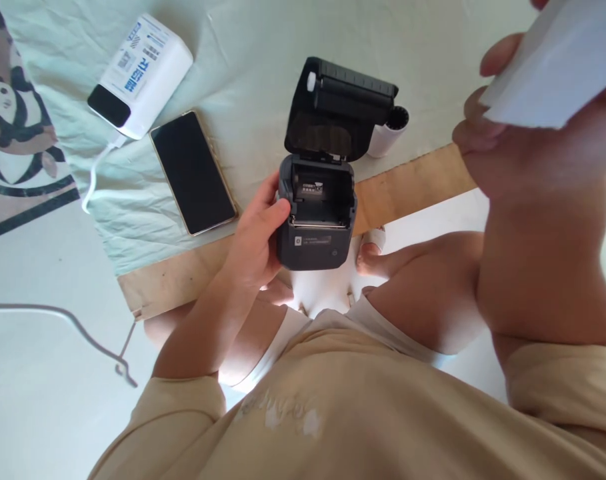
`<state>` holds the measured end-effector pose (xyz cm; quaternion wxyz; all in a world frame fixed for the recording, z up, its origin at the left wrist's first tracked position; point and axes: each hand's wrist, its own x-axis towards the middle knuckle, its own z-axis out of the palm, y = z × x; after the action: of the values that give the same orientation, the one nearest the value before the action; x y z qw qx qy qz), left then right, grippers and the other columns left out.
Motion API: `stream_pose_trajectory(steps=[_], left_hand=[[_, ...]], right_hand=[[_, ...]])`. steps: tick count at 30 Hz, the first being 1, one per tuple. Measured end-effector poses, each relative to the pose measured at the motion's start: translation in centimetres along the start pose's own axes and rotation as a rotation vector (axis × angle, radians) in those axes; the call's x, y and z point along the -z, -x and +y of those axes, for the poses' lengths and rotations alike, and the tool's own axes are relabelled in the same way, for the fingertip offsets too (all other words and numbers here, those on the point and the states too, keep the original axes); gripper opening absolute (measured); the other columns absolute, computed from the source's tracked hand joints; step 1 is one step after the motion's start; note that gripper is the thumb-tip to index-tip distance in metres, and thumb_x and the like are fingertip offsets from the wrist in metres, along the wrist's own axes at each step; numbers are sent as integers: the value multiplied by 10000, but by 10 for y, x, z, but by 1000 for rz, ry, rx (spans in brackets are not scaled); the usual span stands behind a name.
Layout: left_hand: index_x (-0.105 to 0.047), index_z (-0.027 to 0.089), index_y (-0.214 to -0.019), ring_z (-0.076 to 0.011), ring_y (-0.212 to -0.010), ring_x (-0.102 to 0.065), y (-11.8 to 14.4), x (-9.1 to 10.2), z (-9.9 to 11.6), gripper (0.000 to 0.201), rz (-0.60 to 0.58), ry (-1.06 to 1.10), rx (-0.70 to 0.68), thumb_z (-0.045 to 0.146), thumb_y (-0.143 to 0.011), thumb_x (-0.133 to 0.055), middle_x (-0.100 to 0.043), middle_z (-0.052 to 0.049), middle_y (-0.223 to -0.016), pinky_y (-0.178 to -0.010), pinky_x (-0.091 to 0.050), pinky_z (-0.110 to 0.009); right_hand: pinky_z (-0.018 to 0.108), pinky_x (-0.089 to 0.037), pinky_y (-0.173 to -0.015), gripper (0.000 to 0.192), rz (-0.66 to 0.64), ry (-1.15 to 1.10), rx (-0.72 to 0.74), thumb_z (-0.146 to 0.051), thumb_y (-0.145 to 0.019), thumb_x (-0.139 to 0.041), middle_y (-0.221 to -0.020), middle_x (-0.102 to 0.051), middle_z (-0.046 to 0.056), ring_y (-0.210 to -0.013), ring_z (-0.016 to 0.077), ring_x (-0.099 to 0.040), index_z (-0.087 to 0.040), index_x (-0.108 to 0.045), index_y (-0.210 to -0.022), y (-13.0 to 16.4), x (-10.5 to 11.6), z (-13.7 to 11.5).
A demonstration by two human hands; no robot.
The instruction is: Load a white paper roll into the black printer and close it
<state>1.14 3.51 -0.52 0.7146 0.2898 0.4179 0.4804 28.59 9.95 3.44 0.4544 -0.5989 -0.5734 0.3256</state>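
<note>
My left hand [257,230] is closed around the left side of a small black label printer [317,248], its thumb on the edge of the paper compartment. The printer's lid [350,100] is swung up, and the compartment shows no roll inside. Behind the printer, a white roll [381,139] with a black core stands on the cloth, partly covered by the lid. At the upper right, my right hand [537,150] grips a white paper-like piece [557,67] with flat faces. The frame edge cuts this piece off, so its exact kind does not show.
A phone [193,172] with a dark screen lies on the pale green cloth [247,60]. Beyond it is a white power bank [157,60] with a white cable [93,170] plugged in. A wooden table edge [413,183] runs across, with my legs below. A metal hanger-like rod [57,310] is at left.
</note>
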Motion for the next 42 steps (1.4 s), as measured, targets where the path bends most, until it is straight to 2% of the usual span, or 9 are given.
stream_pose_trajectory(steps=[3,6,12,19,24,27,31,38,42], left_hand=[[-698,199,-1167,-173,-757,-728,-1,1,0,435,-17,8,6,458,-838,-811,-766,-28,-956,-632,-551,-276],[-693,198,-1157,-167,-727,-708,-1,1,0,453,-35,9,7,472,-822,-825,-762,-28,-948,-611,-538,-284],[-683,208,-1177,-225,-943,-747,-1,-1,-1,423,-17,-19,9,468,-857,-778,-738,-29,-991,-788,-566,-327],[-717,205,-1112,-161,-805,-721,-2,-2,-1,363,-21,8,-11,440,-847,-796,-767,-18,-970,-689,-557,-269],[-723,222,-1098,-168,-785,-717,-1,-4,0,343,-27,-8,8,449,-847,-781,-774,-18,-961,-659,-580,-267],[-730,223,-1114,-173,-828,-723,-1,-4,0,341,-18,-15,-8,446,-859,-766,-775,-24,-996,-688,-587,-270],[-730,217,-1142,-185,-898,-730,-1,-3,-1,350,-27,-18,-7,439,-873,-760,-765,-34,-1044,-771,-585,-298],[-722,210,-1125,-172,-857,-722,-2,-2,0,341,-42,5,-9,427,-866,-774,-771,-28,-996,-752,-578,-294],[-724,217,-1117,-177,-853,-736,-1,-3,0,336,-40,4,4,426,-858,-774,-788,-25,-1000,-736,-602,-276]], right_hand=[[258,-155,-430,109,233,-193,-222,-279,-760,-473,-689,-353,-25,-471,71,-327,-258,-394,-833,-17,-2,27],[272,-184,-411,210,337,-167,-165,-179,-735,-521,-702,-411,-44,-463,93,-346,-268,-407,-886,-17,-3,44],[341,-409,-752,336,122,339,225,-222,-683,-740,-1054,-671,50,-882,172,-590,-258,-581,-977,-5,9,48],[485,-459,-1064,681,77,570,202,-256,-703,-742,-1344,-645,87,-1164,272,-642,-238,-550,-1356,-5,9,47],[359,-439,-688,409,180,314,564,-223,-839,-529,-1248,-640,151,-1026,232,-668,-169,-625,-1232,20,-9,24],[356,-512,-749,553,-88,434,401,-231,-845,-578,-1355,-577,182,-1210,260,-622,-160,-549,-1393,29,-31,13],[473,-464,-1161,421,-147,677,305,-250,-921,-554,-1330,-550,196,-1335,313,-522,-206,-606,-1337,24,-48,10],[400,-514,-1056,430,-207,595,202,-215,-936,-528,-1309,-571,129,-1279,242,-537,-284,-571,-1358,19,-46,13],[319,-563,-910,610,-190,419,206,-266,-934,-551,-1571,-453,97,-1215,170,-579,-299,-279,-1479,22,-42,7]])
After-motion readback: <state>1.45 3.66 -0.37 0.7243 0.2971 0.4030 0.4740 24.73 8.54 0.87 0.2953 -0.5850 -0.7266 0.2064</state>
